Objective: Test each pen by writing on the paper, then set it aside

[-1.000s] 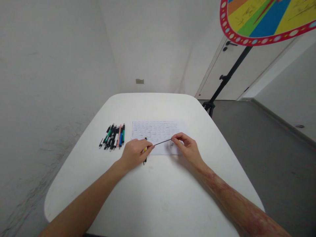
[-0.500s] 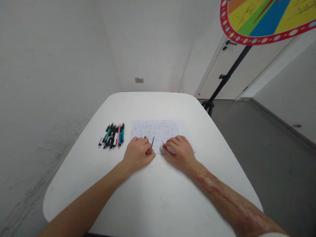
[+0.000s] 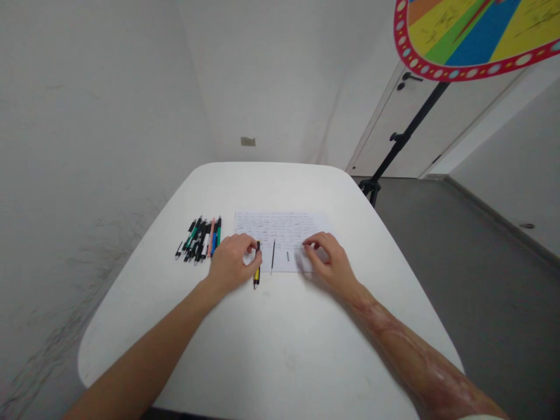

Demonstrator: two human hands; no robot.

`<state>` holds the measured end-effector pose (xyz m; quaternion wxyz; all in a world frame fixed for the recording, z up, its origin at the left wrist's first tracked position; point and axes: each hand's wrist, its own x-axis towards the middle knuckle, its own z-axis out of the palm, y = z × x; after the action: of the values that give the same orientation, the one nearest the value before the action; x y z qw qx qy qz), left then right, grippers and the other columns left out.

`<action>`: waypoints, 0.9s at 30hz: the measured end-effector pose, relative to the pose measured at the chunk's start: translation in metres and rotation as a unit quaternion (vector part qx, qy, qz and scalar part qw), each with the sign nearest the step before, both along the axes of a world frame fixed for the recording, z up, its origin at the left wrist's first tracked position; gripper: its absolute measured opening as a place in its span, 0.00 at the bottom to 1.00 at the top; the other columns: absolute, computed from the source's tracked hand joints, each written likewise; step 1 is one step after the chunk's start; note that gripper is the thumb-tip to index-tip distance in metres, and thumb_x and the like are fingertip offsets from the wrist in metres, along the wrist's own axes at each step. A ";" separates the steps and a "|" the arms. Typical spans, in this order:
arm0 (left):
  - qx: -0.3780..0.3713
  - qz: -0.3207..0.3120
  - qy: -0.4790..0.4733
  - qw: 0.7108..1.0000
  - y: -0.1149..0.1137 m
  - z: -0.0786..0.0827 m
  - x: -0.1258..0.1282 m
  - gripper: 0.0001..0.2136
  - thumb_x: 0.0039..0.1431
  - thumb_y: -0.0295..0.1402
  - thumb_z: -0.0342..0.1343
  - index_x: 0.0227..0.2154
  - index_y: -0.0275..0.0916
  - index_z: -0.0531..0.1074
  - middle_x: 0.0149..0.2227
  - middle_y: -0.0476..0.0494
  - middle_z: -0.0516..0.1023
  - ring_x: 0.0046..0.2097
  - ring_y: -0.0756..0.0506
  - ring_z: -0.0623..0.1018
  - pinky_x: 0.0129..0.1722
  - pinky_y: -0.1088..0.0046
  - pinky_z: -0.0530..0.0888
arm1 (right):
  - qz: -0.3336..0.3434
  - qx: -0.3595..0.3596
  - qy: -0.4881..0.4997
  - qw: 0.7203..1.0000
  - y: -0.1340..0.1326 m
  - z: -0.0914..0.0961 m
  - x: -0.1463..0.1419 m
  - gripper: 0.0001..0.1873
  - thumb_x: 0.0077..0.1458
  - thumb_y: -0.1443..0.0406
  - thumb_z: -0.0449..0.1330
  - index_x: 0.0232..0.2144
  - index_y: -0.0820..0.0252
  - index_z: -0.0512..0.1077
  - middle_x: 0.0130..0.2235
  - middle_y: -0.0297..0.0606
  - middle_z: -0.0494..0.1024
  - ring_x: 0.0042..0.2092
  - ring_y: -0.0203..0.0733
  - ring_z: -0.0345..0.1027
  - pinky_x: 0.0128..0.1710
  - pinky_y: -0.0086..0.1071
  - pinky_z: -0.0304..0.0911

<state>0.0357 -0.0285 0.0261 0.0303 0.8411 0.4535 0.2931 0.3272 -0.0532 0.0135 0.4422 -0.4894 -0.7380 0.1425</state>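
A sheet of paper (image 3: pixel 297 224) covered in handwriting lies in the middle of the white table (image 3: pixel 271 344). My left hand (image 3: pixel 231 263) is curled at the sheet's left edge. Its fingertips pinch the upper end of a yellow and black pen barrel (image 3: pixel 256 272), which lies on the table. A thin black refill (image 3: pixel 272 256) lies loose on the paper just right of the barrel. A small dark pen part (image 3: pixel 287 256) lies right of the refill. My right hand (image 3: pixel 327 261) rests on the paper to the right, fingers loosely bent and apart, holding nothing.
A bunch of several pens (image 3: pixel 200 239) in black, green, blue and pink lies left of the paper. A black stand (image 3: pixel 402 137) carrying a colourful wheel (image 3: pixel 472 35) rises beyond the table's far right corner. White walls close in on the left and behind.
The refill, stretched between both hands a second ago, now lies on the paper. My right hand let go of the small part and drew back right. My left hand shifted left onto the barrel.
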 end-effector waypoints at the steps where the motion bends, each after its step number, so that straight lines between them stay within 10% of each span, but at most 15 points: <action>1: -0.003 0.022 -0.008 1.000 0.004 -0.002 -0.005 0.01 0.68 0.31 0.58 0.39 0.41 0.73 0.36 0.45 0.80 0.40 0.42 0.78 0.45 0.62 0.71 | -0.021 -0.023 0.042 0.999 0.004 -0.003 0.005 0.06 0.69 0.61 0.60 0.41 0.54 0.78 0.40 0.41 0.82 0.42 0.49 0.73 0.47 0.45 0.67; 6: -0.021 0.066 0.017 0.997 0.015 -0.011 -0.016 0.04 0.71 0.29 0.54 0.44 0.40 0.74 0.41 0.42 0.83 0.43 0.41 0.80 0.50 0.60 0.74 | -0.070 -0.131 0.219 0.964 0.019 -0.020 0.021 0.12 0.65 0.54 0.62 0.39 0.53 0.79 0.39 0.38 0.83 0.43 0.49 0.76 0.46 0.43 0.68; 17: -0.012 0.049 0.041 0.998 0.015 -0.013 -0.015 0.05 0.70 0.29 0.54 0.43 0.41 0.74 0.45 0.40 0.82 0.48 0.38 0.80 0.52 0.58 0.74 | -0.056 -0.147 0.204 0.966 0.019 -0.026 0.018 0.12 0.65 0.54 0.63 0.40 0.53 0.79 0.39 0.38 0.83 0.38 0.45 0.73 0.42 0.42 0.67; 27: -0.001 0.038 0.029 0.999 0.007 0.012 0.002 0.09 0.72 0.38 0.59 0.35 0.41 0.75 0.36 0.44 0.82 0.42 0.40 0.79 0.49 0.60 0.72 | 0.087 -0.015 -0.131 0.987 0.006 0.017 0.000 0.10 0.66 0.62 0.66 0.48 0.53 0.81 0.48 0.46 0.81 0.50 0.55 0.72 0.52 0.51 0.68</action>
<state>0.0373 -0.0219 0.0380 0.0074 0.8314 0.4861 0.2691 0.3270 -0.0476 0.0305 0.3202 -0.4445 -0.8271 0.1260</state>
